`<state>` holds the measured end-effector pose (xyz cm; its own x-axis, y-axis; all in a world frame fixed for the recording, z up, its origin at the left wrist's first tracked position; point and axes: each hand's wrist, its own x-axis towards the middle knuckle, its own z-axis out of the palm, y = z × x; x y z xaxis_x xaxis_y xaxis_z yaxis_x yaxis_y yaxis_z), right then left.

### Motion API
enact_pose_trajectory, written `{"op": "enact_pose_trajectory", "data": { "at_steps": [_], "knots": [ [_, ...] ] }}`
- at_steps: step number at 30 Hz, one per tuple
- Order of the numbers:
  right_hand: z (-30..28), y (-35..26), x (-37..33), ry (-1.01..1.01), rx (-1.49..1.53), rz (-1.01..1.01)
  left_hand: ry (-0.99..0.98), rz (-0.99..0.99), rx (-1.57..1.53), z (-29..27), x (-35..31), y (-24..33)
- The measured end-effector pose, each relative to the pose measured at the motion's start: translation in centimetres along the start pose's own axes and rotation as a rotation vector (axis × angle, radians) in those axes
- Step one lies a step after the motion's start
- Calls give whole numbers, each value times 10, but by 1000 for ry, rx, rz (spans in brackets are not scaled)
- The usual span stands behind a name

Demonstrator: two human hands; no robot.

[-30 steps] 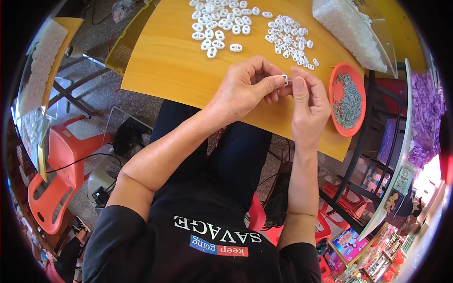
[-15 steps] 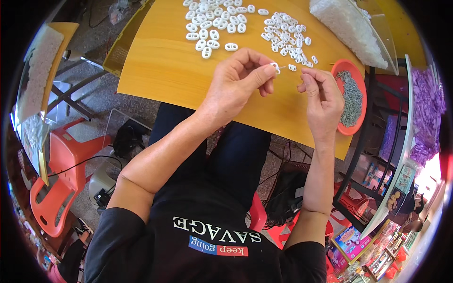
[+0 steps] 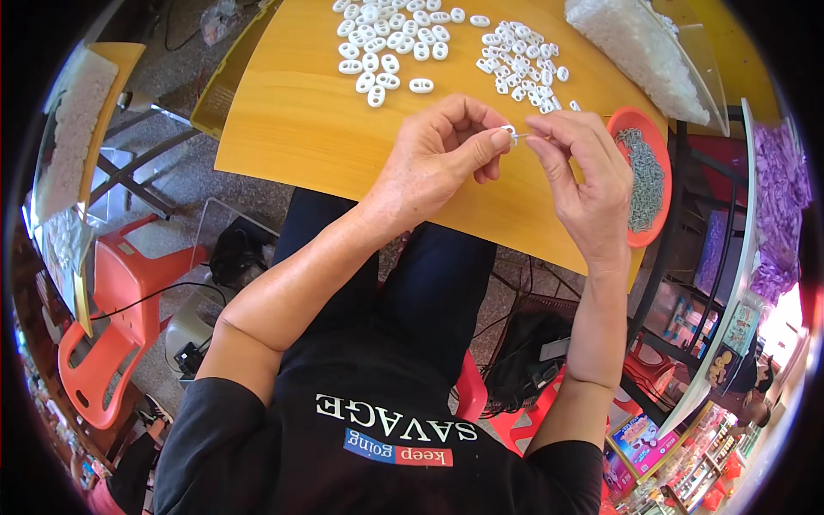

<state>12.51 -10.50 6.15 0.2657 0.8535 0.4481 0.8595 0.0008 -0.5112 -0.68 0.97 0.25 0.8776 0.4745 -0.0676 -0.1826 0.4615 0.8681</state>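
Note:
My left hand (image 3: 451, 146) is closed in a pinch on a small white plastic clip (image 3: 511, 133) above the table's near part. A thin metal screw (image 3: 523, 135) sticks out of the clip toward the right. Just beside the screw's end is my right hand (image 3: 588, 167), its thumb and forefinger apart with a gap between them. Whether a fingertip touches the screw I cannot tell. Beyond the hands lies a pile of small white clips (image 3: 524, 64). An orange-red bowl (image 3: 659, 142) of grey screws (image 3: 644, 180) stands right of my right hand.
Larger white oval pieces with two holes (image 3: 386, 39) lie at the far left of the yellow table (image 3: 300, 120). A clear bag of white pieces (image 3: 639, 56) sits at the far right. A red plastic chair (image 3: 112, 326) and a black-framed shelf (image 3: 687, 343) flank me.
My right hand has moved in toward the clip, and its thumb and forefinger have parted. My left hand has shifted slightly right. A loose clip between the hands no longer shows.

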Motion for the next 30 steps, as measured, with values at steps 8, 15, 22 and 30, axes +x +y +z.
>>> {"op": "enact_pose_trajectory", "data": {
  "at_steps": [8, 15, 22, 30],
  "knots": [
    [-7, 4, 3, -114, -23, -92, -36, -23, 23, -1, -2, 3],
    [-2, -6, -4, -106, 134, 205, -31, -21, 54, 0, -2, 3],
    [13, -12, -15, -17, 320, 412, -6, -4, 69, 1, -3, 0],
    [21, -10, -21, 77, 470, 509, 21, 4, 90, 2, -3, 0]
  ]
}}
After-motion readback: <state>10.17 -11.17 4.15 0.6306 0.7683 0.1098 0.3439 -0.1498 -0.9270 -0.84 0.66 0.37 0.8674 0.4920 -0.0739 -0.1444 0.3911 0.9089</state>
